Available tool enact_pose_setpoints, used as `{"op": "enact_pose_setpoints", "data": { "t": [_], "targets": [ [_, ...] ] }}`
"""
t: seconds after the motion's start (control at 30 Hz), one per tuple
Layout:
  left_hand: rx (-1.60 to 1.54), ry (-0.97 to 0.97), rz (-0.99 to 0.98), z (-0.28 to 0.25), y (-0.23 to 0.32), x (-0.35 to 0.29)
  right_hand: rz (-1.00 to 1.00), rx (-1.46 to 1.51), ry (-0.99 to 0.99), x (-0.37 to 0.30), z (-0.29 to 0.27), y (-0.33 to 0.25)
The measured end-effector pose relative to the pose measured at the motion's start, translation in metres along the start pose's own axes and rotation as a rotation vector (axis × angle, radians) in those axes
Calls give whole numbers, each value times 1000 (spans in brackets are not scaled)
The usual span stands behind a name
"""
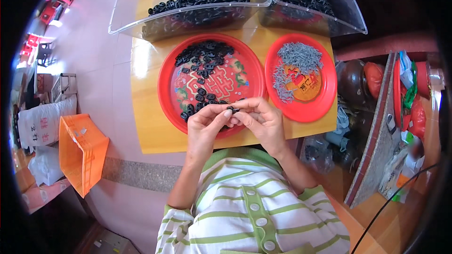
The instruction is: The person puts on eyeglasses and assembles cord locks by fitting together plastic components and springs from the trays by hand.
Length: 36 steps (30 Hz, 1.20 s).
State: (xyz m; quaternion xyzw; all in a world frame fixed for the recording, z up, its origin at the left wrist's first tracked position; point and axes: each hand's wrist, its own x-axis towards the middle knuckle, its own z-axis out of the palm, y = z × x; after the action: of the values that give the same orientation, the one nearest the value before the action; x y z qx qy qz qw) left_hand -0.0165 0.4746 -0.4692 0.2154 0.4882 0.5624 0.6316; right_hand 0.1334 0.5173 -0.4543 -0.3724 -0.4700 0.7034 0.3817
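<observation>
the small black plastic piece point(231, 109) sits pinched between the fingertips of both hands, held just above the near rim of the large red plate point(165, 81). the left hand point(205, 124) has thumb and forefinger pressed together on the piece's left end, and the right hand point(264, 121) closes on its right end, its other fingers curled under; whether a pin is also between those fingers is too small to tell. holding it up close to the body and over the plate looks like a way to keep it steady and let anything dropped fall back among the rest. that large plate carries a scatter of like black pieces point(203, 56), thickest at its far side and thinning toward the hands, so the next one lies within short reach. just to the right, touching or nearly so, a smaller red plate point(325, 101) holds a heap of small grey metal pins point(299, 59), handy to the right hand. both plates rest on a wooden board point(148, 122). beyond them two clear plastic bins point(188, 19) stand side by side, heaped with more black pieces, seemingly as stock. an orange crate point(82, 153) stands on the floor well to the left.
</observation>
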Motion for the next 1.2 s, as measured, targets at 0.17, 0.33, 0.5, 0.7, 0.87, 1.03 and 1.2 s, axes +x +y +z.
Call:
{"op": "enact_pose_setpoints", "data": {
  "t": [0.17,0.33,0.5,0.7,0.87,1.03,1.2],
  "targets": [
    [-26,29,15,-6,1,-8,-97,-30,-31,5,8,7],
    [-66,81,20,-18,-2,-14,-94,-182,-128,10,9,14],
    [-114,139,33,-28,3,-23,65,-294,-125,30,15,-2],
    [-133,119,58,-33,7,-27,-429,-875,-234,71,28,19],
    [-145,110,55,-35,10,-30,-494,-1116,-409,88,31,14],
    [-120,131,62,-34,10,-30,-623,-1216,-560,91,27,10],
    [-148,131,69,-29,10,-26,-534,-1084,-457,86,16,6]
  ]
}}
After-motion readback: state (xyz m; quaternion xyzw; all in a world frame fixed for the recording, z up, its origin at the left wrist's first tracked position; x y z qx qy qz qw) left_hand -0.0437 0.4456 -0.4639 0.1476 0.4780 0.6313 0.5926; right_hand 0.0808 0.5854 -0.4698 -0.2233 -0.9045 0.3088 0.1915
